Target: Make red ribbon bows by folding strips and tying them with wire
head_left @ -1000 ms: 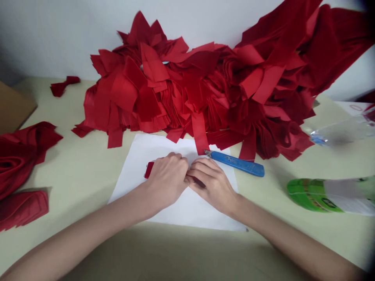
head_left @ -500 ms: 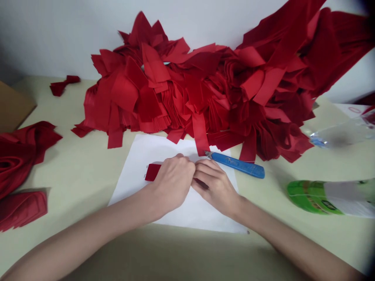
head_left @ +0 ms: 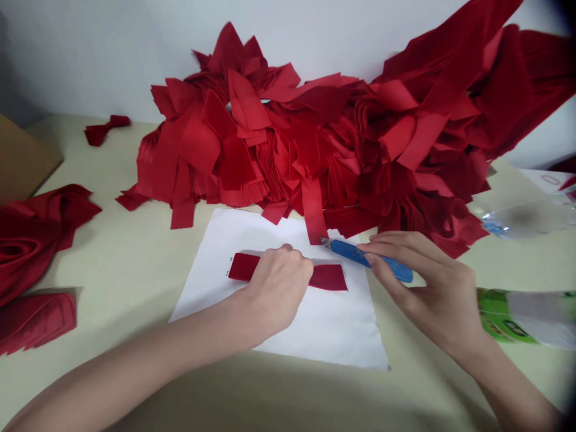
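Observation:
My left hand (head_left: pixel 283 288) is closed over the middle of a folded dark red velvet ribbon (head_left: pixel 330 277), pinching it against a white paper sheet (head_left: pixel 324 336). Both ends of the ribbon show; its middle is hidden under my fingers. Small black marks on the paper sit by the ribbon's ends. My right hand (head_left: pixel 427 288) is over a slim blue-handled tool (head_left: pixel 348 251) with a pointed metal tip, thumb on the near side and fingers stretched along the far side. The tool lies across the paper's right edge, and its exact kind is unclear.
A large heap of red ribbon strips (head_left: pixel 288 144) lies along the wall. More red ribbon pieces (head_left: pixel 40 240) are at the left, with a small red bow (head_left: pixel 107 129) behind and a cardboard box (head_left: pixel 27 156). A green-labelled bottle (head_left: pixel 517 315) and clear plastic (head_left: pixel 526 216) are at the right.
My right hand has left the ribbon and moved right to the blue tool, uncovering the ribbon's right end. My left hand stays on the ribbon. The view has shifted slightly.

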Motion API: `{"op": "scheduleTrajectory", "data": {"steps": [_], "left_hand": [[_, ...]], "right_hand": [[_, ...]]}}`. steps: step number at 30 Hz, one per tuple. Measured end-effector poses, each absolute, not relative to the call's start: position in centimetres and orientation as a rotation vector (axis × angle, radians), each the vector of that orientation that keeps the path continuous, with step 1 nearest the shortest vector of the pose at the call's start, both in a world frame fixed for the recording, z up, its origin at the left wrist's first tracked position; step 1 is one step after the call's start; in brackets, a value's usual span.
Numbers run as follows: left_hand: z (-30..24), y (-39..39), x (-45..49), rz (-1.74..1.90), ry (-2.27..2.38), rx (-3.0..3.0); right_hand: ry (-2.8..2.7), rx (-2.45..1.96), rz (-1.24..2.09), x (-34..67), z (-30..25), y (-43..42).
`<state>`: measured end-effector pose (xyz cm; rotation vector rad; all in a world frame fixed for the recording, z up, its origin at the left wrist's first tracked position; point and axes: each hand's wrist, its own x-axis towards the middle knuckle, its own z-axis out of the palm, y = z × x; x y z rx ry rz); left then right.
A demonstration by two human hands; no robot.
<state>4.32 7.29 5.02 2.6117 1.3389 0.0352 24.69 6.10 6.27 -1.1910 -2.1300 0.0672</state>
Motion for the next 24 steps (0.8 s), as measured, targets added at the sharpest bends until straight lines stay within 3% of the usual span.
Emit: {"op": "scheduleTrajectory", "data": {"steps": [6,13,18,24], "left_hand": [[4.4,8.0,3.5,0.102,1.318,2.590],[4.4,11.1,-0.3,0.329,0.882,1.752],[2.3,10.8,0.8,0.702,1.008,1.471],[1.9,10.0,2.3,0.842,0.714,0.854]], "right_hand": [[-2.088,-1.253,0.089,25.6,5.1,5.8],[-1.930,-1.274,0.145,25.5,5.9,5.8],[-1.970,-1.270,0.470,23.2,6.6,5.5],[-1.890,-1.282,0.693,18.8,7.3,5.9]]}}
